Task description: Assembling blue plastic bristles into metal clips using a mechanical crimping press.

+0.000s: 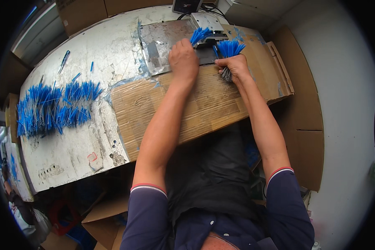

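Observation:
My right hand (236, 65) is closed around a bundle of thin grey wire-like pieces with blue ends (230, 48). The blue ends fan out above the fist and grey ends poke out below it. My left hand (183, 58) has its fingers curled at a smaller blue bunch (200, 36); the fingertips are hidden, so whether it grips the bunch is unclear. Between the hands stands a small machine with a white housing (206, 21) and a dark front part (206, 52). Left of it lies a scuffed metal plate (154, 35), partly behind my left hand.
Two heaps of blue-ended pieces (39, 109) lie on the worn white table (100, 146) at the left, with a pen (64, 61) beyond them. Flattened cardboard (150, 108) covers the near edge. A dark device (187, 6) with cables stands behind. Cardboard sheets (302, 104) lean at the right.

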A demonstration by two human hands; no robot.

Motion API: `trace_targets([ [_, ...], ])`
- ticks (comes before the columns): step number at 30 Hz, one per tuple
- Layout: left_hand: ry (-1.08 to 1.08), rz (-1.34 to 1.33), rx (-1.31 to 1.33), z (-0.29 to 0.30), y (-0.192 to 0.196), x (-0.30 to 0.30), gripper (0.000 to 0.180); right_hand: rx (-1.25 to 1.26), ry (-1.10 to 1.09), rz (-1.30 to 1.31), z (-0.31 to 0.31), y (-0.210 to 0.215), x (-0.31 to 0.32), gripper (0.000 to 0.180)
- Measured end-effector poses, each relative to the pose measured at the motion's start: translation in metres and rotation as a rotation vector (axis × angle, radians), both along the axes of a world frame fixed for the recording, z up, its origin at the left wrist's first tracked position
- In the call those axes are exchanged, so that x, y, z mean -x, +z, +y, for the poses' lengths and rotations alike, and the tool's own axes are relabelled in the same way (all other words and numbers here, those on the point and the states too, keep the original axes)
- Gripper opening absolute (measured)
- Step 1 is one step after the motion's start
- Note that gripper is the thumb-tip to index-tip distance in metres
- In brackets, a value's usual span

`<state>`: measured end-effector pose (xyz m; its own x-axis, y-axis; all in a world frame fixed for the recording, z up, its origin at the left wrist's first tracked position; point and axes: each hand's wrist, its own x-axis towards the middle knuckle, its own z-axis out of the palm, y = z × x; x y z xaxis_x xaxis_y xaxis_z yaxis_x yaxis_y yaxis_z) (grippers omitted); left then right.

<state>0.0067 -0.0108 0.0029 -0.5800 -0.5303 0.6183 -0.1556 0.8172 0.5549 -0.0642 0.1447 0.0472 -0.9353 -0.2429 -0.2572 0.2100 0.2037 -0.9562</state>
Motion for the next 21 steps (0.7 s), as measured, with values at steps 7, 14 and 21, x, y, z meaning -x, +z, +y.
trace_targets([
  [7,0.006,0.086,-0.043,-0.001,0.002,0.002,0.007,-0.008,-0.083,-0.001,-0.015,-0.001,0.015,0.016],
  [14,-0.051,0.141,-0.019,-0.004,-0.002,0.005,0.01,0.196,-0.106,-0.037,-0.01,-0.003,0.009,0.011],
  [21,-0.176,0.023,-0.085,0.001,-0.001,0.001,0.013,0.35,-0.114,-0.119,0.006,-0.003,0.006,0.011],
])
